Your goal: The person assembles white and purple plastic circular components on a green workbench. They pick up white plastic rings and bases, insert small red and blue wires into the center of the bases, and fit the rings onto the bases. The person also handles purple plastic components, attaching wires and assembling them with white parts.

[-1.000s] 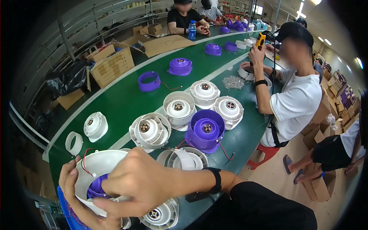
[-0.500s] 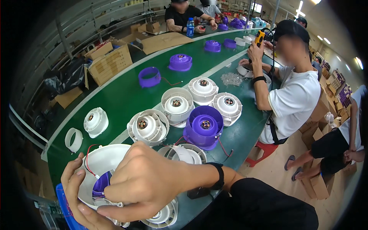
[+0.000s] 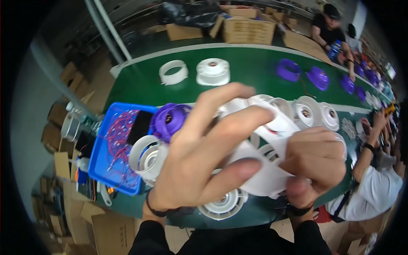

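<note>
A white round plastic housing (image 3: 264, 180), its wall looking ring-like with openings and a dark and red wire bit inside, is held up over the near part of the bench. My right hand (image 3: 316, 159) is closed on its right side, thumb low and fingers curled. My left hand (image 3: 204, 157) spreads its fingers and thumb apart in front of the left side; blur hides whether they touch it. Below the hands lies a white fan part (image 3: 224, 206). Left of them are a purple fan housing (image 3: 163, 121) and a white fan housing (image 3: 142, 159).
A blue tray (image 3: 95, 163) of red and dark wires stands at left, a dark phone-like slab (image 3: 140, 127) at its edge. Across the green bench (image 3: 250, 59) sit a white ring (image 3: 175, 77), a white fan housing (image 3: 212, 76) and several purple parts. Co-workers are at right.
The view has swung left, bringing the whole blue tray into sight. The white housing is now held further right, in my right hand, and my left hand is spread in front of it.
</note>
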Demonstrator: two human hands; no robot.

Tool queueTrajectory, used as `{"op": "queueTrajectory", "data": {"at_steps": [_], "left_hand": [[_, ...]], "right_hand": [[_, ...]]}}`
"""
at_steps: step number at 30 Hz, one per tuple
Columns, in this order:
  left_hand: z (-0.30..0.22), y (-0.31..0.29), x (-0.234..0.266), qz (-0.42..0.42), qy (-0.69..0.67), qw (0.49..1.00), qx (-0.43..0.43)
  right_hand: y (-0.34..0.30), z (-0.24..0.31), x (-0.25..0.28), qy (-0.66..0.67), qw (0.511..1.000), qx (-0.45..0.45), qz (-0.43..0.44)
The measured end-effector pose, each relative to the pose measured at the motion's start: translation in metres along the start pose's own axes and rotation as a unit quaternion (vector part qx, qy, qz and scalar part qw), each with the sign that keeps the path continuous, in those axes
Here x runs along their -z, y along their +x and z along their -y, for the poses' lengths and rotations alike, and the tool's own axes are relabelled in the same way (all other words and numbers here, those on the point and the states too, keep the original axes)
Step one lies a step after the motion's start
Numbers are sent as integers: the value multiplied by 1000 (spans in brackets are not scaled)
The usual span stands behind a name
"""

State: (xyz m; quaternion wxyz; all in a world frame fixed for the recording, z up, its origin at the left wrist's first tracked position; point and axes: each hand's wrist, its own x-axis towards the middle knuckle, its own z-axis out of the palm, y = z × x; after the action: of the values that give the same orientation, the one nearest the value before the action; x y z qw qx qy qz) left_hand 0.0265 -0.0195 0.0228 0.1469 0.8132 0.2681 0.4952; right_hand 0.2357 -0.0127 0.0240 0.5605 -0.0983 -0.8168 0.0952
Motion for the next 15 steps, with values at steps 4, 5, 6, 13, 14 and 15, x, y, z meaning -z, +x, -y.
{"op": "queueTrajectory", "data": {"at_steps": [4,5,6,13,14,15], "left_hand": [[7,-5,3,-3,-65,998,25],[6,-7,3,10,-98,993,59],[4,-6,2,31,-122,989,78],[2,-3,11,106,-149,980,84],[3,-3,13,99,-144,982,78],[-1,-2,13,95,-139,982,86]], "right_hand": [[-6,-4,1,30,999,23,5],[-8,-4,4,34,999,15,5],[-9,-2,7,33,999,3,-7],[-6,-4,5,50,998,41,-2],[-4,-5,4,47,997,54,12],[-1,-4,7,27,997,61,42]]}}
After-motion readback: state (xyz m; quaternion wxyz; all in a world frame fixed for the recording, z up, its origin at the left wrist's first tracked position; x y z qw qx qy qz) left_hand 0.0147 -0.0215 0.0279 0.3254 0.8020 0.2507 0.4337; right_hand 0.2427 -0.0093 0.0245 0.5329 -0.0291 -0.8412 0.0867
